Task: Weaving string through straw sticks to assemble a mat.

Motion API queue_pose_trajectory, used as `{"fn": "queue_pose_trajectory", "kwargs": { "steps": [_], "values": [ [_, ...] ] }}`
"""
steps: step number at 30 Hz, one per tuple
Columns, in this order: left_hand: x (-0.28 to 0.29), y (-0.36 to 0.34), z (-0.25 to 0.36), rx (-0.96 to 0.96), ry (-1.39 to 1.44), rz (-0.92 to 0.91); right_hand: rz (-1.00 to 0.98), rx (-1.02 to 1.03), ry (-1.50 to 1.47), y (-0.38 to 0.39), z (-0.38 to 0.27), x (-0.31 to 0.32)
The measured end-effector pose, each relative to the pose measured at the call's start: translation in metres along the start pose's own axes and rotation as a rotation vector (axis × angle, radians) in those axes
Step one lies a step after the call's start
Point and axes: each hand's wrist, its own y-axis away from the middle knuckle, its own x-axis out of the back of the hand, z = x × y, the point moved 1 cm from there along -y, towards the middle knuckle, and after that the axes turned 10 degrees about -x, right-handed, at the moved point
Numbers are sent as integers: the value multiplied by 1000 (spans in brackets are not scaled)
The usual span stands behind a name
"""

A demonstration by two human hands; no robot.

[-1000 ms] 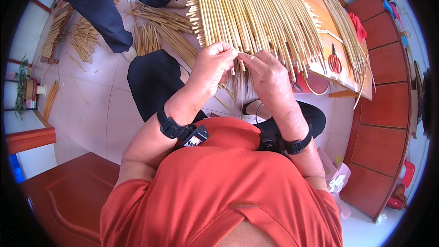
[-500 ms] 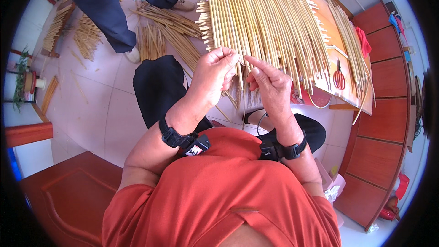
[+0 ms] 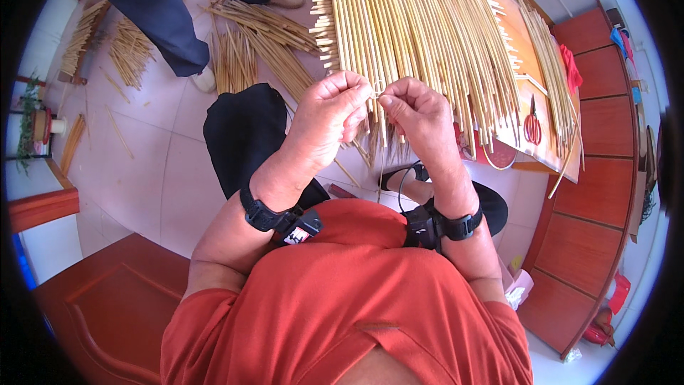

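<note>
My left hand (image 3: 322, 120) is closed in a pinch on a thin, pale string (image 3: 378, 88). From the other side my right hand (image 3: 422, 116) pinches the same string, thumb against curled forefinger. A small loop shows between the two sets of fingertips, and a loose end hangs below. Just beyond the hands lies a mat of long yellow stalks (image 3: 417, 36), set side by side on a table. Its near edge is partly hidden behind my fingers.
Red-handled scissors (image 3: 532, 127) lie on the orange tabletop (image 3: 521, 50), with more stalks (image 3: 556, 82) at right. Bundles of loose stalks (image 3: 271, 43) cover the floor at left, near another person's dark trousers (image 3: 160, 14). Red-brown cabinets (image 3: 595, 125) line the right side.
My right forefinger, stretched out before, has curled in against the thumb and now grips the string. The left hand has barely moved.
</note>
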Motion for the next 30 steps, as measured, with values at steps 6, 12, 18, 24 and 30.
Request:
{"fn": "queue_pose_trajectory", "kwargs": {
  "steps": [6,12,18,24,30],
  "values": [
    [5,6,6,181,-111,-75,38,200,65,-5,-5,0],
    [8,10,10,87,70,-97,-59,257,-196,10,-14,-6],
    [0,16,9,-162,-263,-19,58,345,-19,27,-16,-12],
    [-10,22,8,-189,-358,-68,87,326,-87,26,-15,-13],
    [-11,26,10,64,-172,-174,96,337,-58,17,-12,-5]
  ]
}}
